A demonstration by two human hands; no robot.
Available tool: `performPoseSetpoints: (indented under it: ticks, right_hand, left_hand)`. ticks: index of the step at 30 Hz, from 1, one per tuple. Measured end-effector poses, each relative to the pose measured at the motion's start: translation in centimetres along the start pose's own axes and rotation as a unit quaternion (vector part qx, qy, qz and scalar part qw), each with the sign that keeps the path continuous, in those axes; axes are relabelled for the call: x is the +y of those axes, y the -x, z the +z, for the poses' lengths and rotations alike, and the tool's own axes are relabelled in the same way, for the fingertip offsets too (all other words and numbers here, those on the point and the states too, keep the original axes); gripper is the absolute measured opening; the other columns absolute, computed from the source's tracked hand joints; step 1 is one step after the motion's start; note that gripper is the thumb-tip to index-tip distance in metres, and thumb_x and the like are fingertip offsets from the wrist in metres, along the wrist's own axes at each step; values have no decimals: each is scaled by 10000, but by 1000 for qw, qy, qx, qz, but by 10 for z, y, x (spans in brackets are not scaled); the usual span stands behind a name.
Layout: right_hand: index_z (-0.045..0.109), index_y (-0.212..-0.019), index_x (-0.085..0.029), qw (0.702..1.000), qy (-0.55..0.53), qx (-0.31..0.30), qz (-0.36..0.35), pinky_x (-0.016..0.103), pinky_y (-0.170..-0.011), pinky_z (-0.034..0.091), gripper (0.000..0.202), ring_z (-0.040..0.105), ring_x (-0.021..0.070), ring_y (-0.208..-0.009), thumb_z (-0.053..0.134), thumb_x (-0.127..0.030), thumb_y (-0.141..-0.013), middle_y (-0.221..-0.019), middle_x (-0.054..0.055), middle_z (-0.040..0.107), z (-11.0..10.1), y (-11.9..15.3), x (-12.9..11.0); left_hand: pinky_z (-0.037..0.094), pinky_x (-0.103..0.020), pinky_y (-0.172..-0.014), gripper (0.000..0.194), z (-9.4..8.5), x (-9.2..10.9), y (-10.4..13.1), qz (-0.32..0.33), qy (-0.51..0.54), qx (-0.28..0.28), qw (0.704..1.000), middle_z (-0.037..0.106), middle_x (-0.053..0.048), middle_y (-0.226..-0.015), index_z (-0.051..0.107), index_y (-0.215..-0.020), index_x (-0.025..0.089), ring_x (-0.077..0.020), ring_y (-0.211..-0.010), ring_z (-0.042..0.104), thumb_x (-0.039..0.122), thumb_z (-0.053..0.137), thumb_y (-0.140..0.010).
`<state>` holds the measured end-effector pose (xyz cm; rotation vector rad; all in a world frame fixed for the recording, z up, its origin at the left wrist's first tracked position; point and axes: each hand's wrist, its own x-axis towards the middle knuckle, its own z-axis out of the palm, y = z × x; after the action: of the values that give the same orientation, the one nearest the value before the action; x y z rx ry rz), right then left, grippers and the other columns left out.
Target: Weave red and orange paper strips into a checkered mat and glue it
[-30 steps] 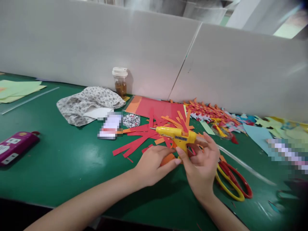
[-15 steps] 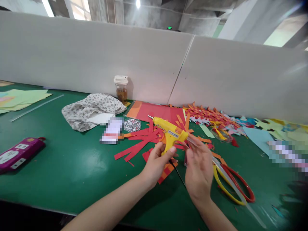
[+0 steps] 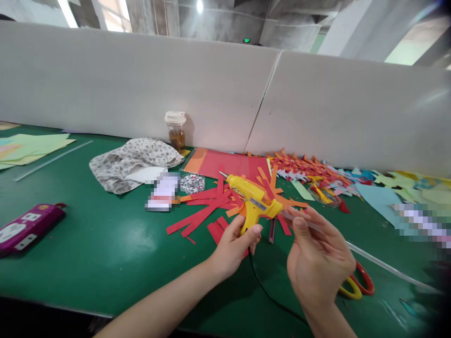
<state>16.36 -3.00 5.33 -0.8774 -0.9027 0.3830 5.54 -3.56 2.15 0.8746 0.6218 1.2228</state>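
My left hand (image 3: 234, 241) is wrapped round the handle of a yellow hot glue gun (image 3: 252, 195), whose metal nozzle points to the upper left. A black cord hangs from the handle's bottom. From the gun's back end a long clear glue stick (image 3: 384, 267) runs out to the right. My right hand (image 3: 319, 256) has its fingers closed around that stick just behind the gun. Red and orange paper strips (image 3: 200, 213) lie spread beneath the gun. Partly hidden behind my right hand are scissors (image 3: 364, 279) with red and yellow handles.
A purple power strip (image 3: 33, 227) lies at the left. Farther back are a patterned cloth (image 3: 120, 162), a lidded cup (image 3: 176, 131) and a bag of small pieces (image 3: 192, 183). Woven paper pieces (image 3: 306, 169) lie along the white partition (image 3: 141, 84), with blue paper (image 3: 377, 202) at the right.
My right hand has moved right and closed round the glue stick, whose far end has swung up and to the right. The glue gun has shifted slightly right and down in my left hand.
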Motion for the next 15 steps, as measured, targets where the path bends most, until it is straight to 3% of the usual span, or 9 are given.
performPoseSetpoints:
  ticks: [3,7,10,15]
  right_hand:
    - [706,-869,-150,1000,4,10,11,433,-746,575,243,698,210,-669,782,-187,-640,-775,33,725,-1,-1,0]
    - [714,-796,-158,998,-2,12,54,300,-511,568,168,657,154,-520,779,-199,-647,-697,14,713,-2,1,-2]
    - [713,-763,-159,998,0,8,55,268,-459,547,146,641,136,-490,782,-204,-643,-697,13,713,-1,2,-6]
    - [709,-751,-150,995,38,-59,78,268,-417,522,167,625,148,-456,788,-237,-632,-598,10,682,-2,-6,-13]
  left_hand:
    - [333,-222,-518,399,1,-1,1,3,-18,5,1000,441,53,-659,445,-767,176,-67,-538,407,528,631,-740]
    - [320,-221,-518,421,3,-1,1,11,-38,10,999,415,59,-641,452,-774,176,-69,-542,390,553,632,-724]
    - [315,-220,-509,426,4,-2,1,10,-48,9,999,422,56,-641,445,-757,180,-69,-534,390,569,615,-730]
    - [320,-216,-502,431,3,-4,1,5,-48,29,998,418,61,-628,427,-751,190,-70,-529,385,572,625,-717]
